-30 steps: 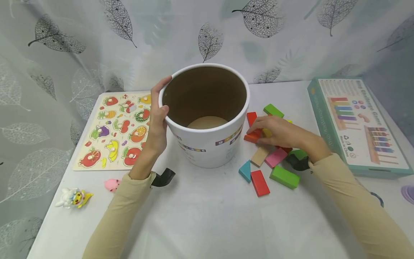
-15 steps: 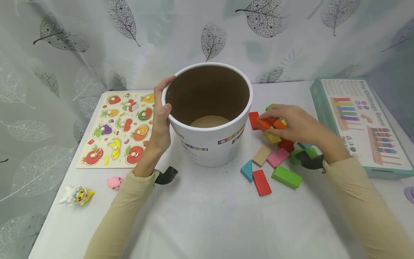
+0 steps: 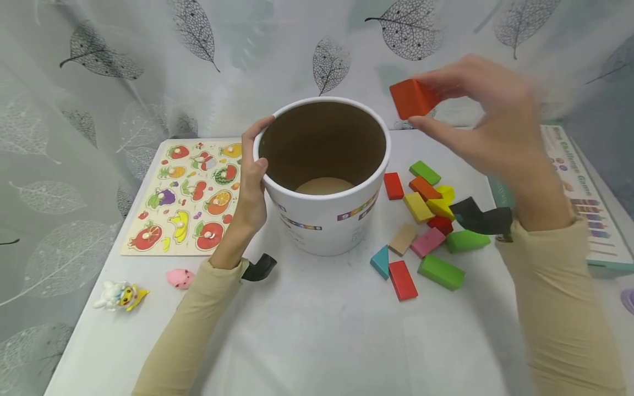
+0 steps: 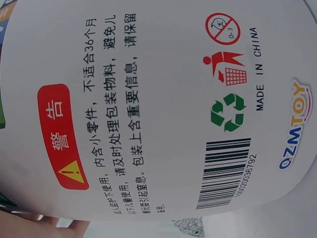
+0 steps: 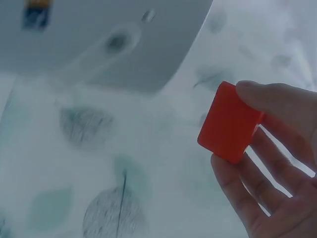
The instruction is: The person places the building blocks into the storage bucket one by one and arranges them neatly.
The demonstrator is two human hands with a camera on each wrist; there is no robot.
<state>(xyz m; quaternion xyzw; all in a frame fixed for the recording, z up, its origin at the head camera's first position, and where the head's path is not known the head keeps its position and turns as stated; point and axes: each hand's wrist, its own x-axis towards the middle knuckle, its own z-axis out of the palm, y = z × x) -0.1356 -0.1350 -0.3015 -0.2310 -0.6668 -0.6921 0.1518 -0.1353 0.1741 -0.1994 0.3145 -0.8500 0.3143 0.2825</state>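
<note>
A large white bucket [image 3: 322, 231] with a brown inside stands upright on the table. My left hand [image 3: 251, 190] holds it by the left side, thumb at the rim; in the left wrist view its fingers [image 4: 37, 225] lie against the printed wall [image 4: 163, 124]. Up in the air, to the right of the rim, my right hand [image 3: 500, 121] pinches an orange-red block [image 3: 408, 100] between thumb and fingers. The right wrist view shows a flat face of this block [image 5: 230, 124]. Below lie several coloured blocks, among them a green block [image 3: 442, 273] and a yellow block [image 3: 417, 207].
A fruit puzzle board [image 3: 183, 198] lies left of the bucket. Nearer are a pink pig figure [image 3: 180, 278] and a small yellow-and-white figure [image 3: 121, 296]. At right a game box [image 3: 594, 209] lies partly behind the right arm. A leaf-patterned curtain [image 3: 277, 60] hangs behind.
My right hand has picked the orange-red block out of the pile and raised it above the table. My left hand still holds the bucket.
</note>
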